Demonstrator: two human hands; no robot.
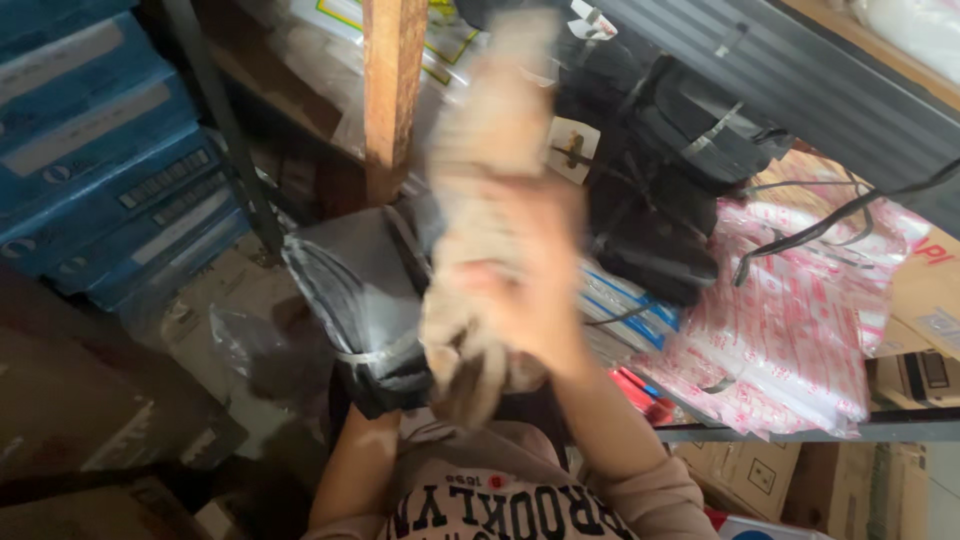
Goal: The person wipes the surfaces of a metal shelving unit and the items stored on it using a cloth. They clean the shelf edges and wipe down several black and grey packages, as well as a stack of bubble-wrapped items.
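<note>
My right hand [530, 300] is raised in front of me and shut on a long tan bundle [490, 140], blurred by motion, that runs from my chest up past the wooden post [392, 90]. My left forearm [352, 465] reaches up under a grey-and-black strapped bundle [355, 290]. The left hand itself is hidden behind that bundle, so its grip does not show.
Blue boxes [110, 170] are stacked at the left. More black strapped bundles [670, 160] fill the shelf behind, with pink-and-white printed plastic packets [800, 330] on a metal shelf edge [800, 432] at the right. Cardboard boxes [760, 470] stand lower right, and another carton [90, 420] lower left.
</note>
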